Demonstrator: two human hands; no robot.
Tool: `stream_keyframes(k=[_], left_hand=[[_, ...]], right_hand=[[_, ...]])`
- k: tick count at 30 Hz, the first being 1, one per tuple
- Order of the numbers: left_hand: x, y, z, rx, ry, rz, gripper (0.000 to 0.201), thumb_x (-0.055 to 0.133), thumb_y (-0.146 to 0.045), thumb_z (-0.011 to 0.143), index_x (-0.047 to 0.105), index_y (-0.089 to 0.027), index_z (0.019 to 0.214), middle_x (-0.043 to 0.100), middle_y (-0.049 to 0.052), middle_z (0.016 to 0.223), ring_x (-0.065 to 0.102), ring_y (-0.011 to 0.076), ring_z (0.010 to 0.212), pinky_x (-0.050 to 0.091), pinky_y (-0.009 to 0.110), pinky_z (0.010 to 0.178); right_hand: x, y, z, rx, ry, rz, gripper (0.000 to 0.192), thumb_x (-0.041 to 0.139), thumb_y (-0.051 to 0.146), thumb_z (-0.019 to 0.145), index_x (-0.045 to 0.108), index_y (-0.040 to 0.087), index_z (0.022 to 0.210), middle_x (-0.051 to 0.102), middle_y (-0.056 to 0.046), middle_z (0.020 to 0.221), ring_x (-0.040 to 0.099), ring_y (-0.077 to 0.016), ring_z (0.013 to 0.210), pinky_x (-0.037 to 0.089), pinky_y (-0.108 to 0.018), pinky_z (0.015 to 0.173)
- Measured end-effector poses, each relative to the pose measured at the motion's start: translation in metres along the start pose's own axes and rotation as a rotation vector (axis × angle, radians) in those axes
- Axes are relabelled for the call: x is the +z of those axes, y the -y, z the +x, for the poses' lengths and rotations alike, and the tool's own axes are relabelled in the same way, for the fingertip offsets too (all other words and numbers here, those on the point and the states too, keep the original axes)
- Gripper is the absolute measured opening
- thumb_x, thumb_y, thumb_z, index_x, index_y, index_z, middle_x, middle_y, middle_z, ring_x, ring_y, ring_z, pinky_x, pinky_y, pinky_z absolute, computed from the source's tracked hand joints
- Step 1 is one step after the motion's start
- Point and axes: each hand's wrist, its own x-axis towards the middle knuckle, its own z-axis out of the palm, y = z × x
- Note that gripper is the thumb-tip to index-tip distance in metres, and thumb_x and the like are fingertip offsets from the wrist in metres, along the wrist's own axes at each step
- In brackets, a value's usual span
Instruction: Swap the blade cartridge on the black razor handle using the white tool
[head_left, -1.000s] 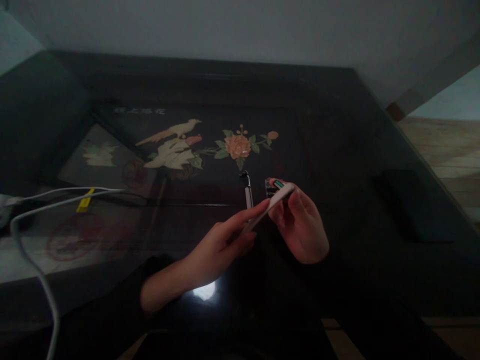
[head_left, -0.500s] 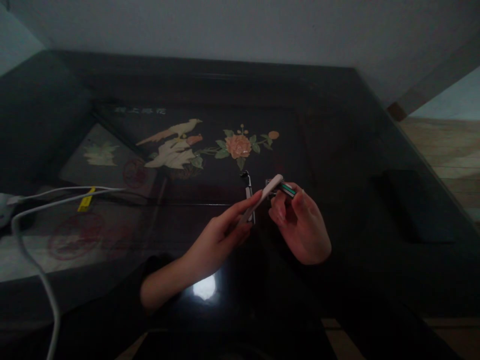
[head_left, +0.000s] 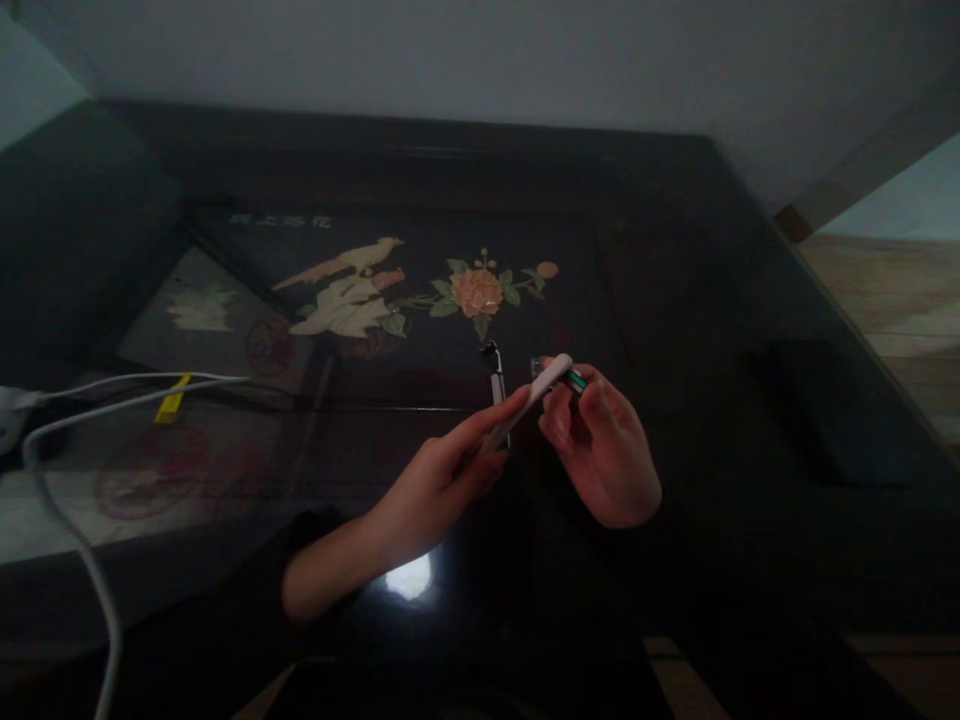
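Observation:
My left hand (head_left: pixel 439 480) grips a slim white handle (head_left: pixel 534 392) that points up and to the right. Its tip meets a small piece with a green stripe (head_left: pixel 574 379), pinched in the fingers of my right hand (head_left: pixel 604 455). Both hands hover close together over a dark glossy table (head_left: pixel 675 300). Just left of the handle's tip, a small white part with a black end (head_left: pixel 493 374) lies on the table. The dim light hides finer detail of the small piece.
The table top has an inlaid bird (head_left: pixel 349 285) and flower (head_left: pixel 476 290). White cables (head_left: pixel 52 430) with a yellow tag (head_left: pixel 171 400) run along the left. A dark flat object (head_left: pixel 832 410) lies at the right, near the table edge and wooden floor (head_left: pixel 892 290).
The white handle's tip swung left, off my right fingers, then back a little toward the green-striped piece. My right hand turned slightly. The part on the table stayed put.

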Motion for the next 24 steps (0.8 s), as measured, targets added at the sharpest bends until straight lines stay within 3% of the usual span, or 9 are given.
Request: stream_keyframes(k=[12,18,24], left_hand=[[-0.0004,0.0028,-0.0032,0.063,0.109,-0.06,0.053,0.048,-0.022,0.099,0.038,-0.033,0.15,0.044,-0.005,0.07,0.038,0.0084,0.056,0.032,0.019,0.052],[0.0002,0.0024,-0.0008,0.013,0.038,-0.059,0.055,0.047,-0.018,0.097,0.038,-0.034,0.149,0.054,-0.003,0.077,0.036,0.0074,0.056,0.033,0.019,0.054],[-0.0004,0.0019,0.0014,-0.009,-0.058,-0.006,0.054,0.047,-0.02,0.096,0.039,-0.027,0.15,0.063,0.0,0.085,0.036,0.007,0.055,0.036,0.019,0.056]], right_hand=[[-0.0018,-0.0024,-0.0001,0.037,-0.043,0.034,0.039,0.077,0.051,0.072,0.07,0.021,0.095,0.046,0.008,0.053,0.035,-0.0071,0.046,0.032,-0.022,0.044],[-0.0011,-0.0015,0.0006,0.034,-0.003,0.032,0.037,0.075,0.052,0.076,0.068,0.02,0.092,0.046,0.007,0.053,0.033,-0.0076,0.046,0.028,-0.024,0.044],[0.0001,-0.001,0.0008,0.002,0.055,0.055,0.034,0.073,0.049,0.079,0.058,0.02,0.071,0.044,0.007,0.053,0.031,-0.0079,0.047,0.024,-0.025,0.045]])
